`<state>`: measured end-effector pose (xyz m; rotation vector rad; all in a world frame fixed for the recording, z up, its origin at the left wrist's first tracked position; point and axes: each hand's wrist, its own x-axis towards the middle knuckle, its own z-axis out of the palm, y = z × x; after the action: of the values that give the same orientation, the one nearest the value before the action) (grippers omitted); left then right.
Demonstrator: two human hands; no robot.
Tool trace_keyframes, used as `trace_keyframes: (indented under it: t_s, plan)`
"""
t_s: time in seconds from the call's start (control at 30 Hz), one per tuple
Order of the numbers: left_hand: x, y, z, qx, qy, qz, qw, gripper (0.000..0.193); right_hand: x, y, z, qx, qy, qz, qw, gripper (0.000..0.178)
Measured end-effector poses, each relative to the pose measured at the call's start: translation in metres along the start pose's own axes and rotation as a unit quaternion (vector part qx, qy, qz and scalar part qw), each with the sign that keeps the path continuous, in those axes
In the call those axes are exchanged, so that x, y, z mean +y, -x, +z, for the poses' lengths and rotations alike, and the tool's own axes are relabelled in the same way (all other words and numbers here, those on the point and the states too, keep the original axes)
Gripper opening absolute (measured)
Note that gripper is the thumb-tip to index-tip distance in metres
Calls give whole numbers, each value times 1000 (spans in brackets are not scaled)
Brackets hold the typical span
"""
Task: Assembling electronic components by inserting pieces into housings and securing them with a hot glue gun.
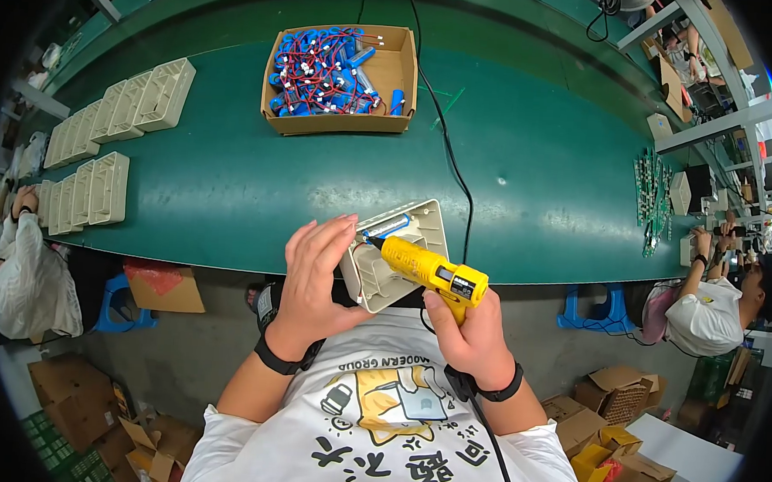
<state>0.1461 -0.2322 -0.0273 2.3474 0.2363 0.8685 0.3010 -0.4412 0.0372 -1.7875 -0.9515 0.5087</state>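
Note:
A cream plastic housing (382, 289) with ribbed compartments is tilted at the front edge of the bench. My left hand (307, 276) grips its left side, fingers along the upper edge and thumb near the lower corner. Inside, along the housing's upper wall, lies a blue cylindrical battery (394, 227). My right hand (473, 337) is wrapped around the handle of a yellow hot glue gun (415, 262). Its dark nozzle points left, at the near end of the battery; whether it touches cannot be made out. A black cord hangs beside my right wrist.
An open cardboard box (340, 126) of blue batteries (325, 68) with red leads stands on the green bench (258, 182). Cream housings (109, 187) stand in rows at left. Green circuit boards (652, 203) are piled at right. A black cable (450, 148) crosses the bench. People sit at both sides.

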Motion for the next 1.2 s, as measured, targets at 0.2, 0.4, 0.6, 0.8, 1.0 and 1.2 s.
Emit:
trace_keyframes:
  t_s: [0.2,0.4,0.6,0.8,1.0,1.2]
  plan:
    - [-2,3,-1,6,-12,10,1000,118,4,4,0,-22,-8,33,999,21]
    - [-2,-1,-1,7,-27,0,1000,116,16,2,-9,-16,-17,55,998,23]
    - [-7,-43,6,1,100,-88,991,110,49,12,-36,23,-401,150,904,34]
    - [-1,-152,91,-106,179,-88,974,97,76,20,-62,106,-517,37,848,43]
    - [-29,-234,196,2,90,-85,992,73,87,22,-51,140,-524,34,839,42]
    - [-65,-288,202,57,4,-123,991,67,117,15,-49,174,-556,57,810,40]
